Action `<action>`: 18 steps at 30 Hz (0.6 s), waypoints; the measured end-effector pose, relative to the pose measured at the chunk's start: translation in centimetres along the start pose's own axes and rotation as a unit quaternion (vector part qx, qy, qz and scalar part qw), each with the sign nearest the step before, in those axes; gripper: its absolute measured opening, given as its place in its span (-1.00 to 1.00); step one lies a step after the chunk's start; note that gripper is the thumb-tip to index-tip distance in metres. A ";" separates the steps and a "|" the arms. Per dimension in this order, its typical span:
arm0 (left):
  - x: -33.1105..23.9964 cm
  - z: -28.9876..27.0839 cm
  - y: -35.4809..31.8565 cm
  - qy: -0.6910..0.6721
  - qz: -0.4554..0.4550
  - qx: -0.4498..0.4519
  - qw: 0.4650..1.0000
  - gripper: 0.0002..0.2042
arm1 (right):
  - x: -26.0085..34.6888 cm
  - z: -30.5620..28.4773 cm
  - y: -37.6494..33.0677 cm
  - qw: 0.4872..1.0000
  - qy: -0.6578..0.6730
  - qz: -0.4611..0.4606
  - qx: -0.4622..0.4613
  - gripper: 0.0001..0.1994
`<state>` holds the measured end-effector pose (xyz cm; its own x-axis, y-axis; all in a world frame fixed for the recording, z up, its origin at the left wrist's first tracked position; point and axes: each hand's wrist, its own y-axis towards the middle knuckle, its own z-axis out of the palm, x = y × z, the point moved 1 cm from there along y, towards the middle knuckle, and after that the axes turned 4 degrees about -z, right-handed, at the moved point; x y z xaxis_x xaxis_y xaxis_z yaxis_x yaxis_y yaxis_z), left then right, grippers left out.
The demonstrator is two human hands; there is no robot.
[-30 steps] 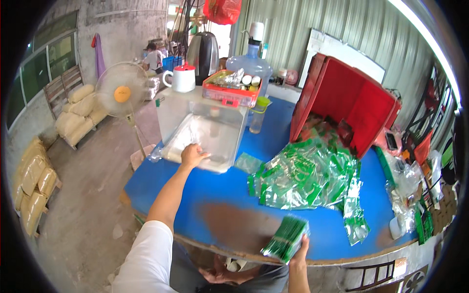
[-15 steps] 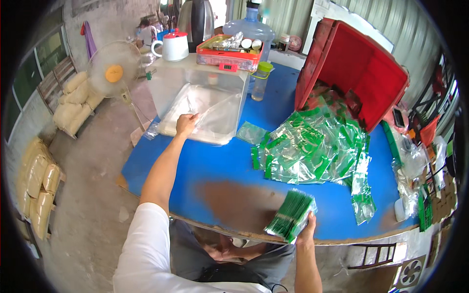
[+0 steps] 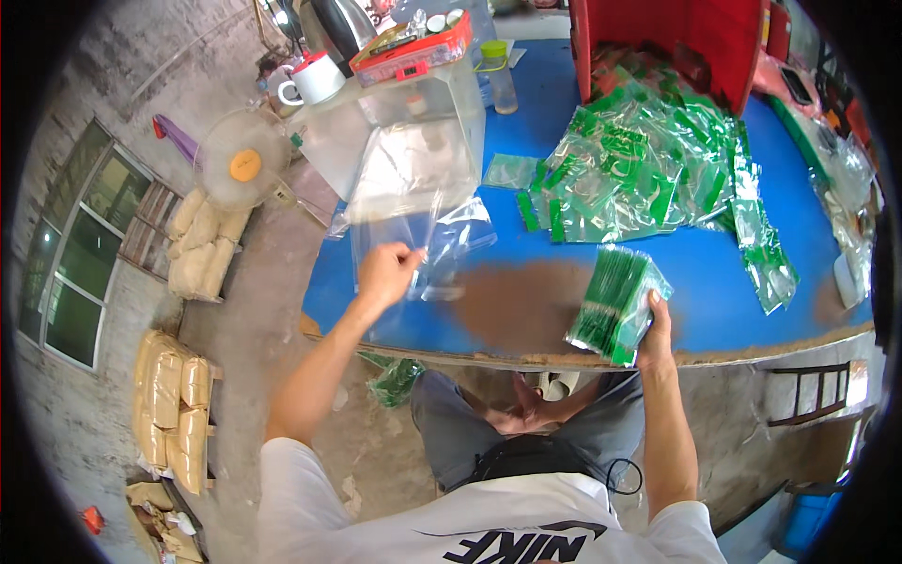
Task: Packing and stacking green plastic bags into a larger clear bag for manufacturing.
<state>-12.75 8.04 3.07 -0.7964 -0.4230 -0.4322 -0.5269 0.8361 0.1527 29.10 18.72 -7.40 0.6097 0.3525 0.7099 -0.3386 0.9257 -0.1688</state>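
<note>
My left hand [image 3: 385,278] is closed in a pinch on the edge of a large clear plastic bag [image 3: 449,252]. The bag stretches over the blue tabletop, from a stack of clear bags [image 3: 418,155] in the open front of a whitish box [image 3: 329,150]. My right hand [image 3: 658,336] grips a thick stack of green-and-clear plastic packets [image 3: 603,299], held at the table's near edge. Beyond it spreads a large heap of similar loose packets [image 3: 629,174], spilling from a red crate [image 3: 672,38] lying on its side.
On the box stand a white mug [image 3: 318,83], a kettle [image 3: 338,28] and a red-rimmed tin [image 3: 413,52]. A bottle with a green lid [image 3: 500,80] is beside it. A fan [image 3: 242,164] stands left of the table; filled sacks [image 3: 172,404] lie on the floor.
My left hand has drawn a clear bag out of the box toward me. The stack of packets stays in my right hand. The view has tilted lower and turned left.
</note>
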 end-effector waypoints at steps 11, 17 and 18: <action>1.9 5.9 -4.2 -0.165 0.154 0.010 0.974 -0.81 | -0.2 0.3 -0.9 0.998 0.046 0.015 0.043 -0.44; -3.6 7.8 -5.4 -0.232 0.054 0.037 0.970 -0.79 | 1.8 6.4 -4.6 0.990 -0.136 -0.026 0.026 -0.53; -5.3 7.7 -5.7 -0.231 0.032 0.041 0.972 -0.79 | 2.2 8.3 -5.6 0.981 -0.175 -0.031 0.075 -0.55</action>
<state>-3.27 8.23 -2.38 -0.5986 -0.1840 -0.7796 -0.4407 0.8884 0.1287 26.37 13.18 0.74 0.3585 0.2035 0.9111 -0.4267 0.9038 -0.0339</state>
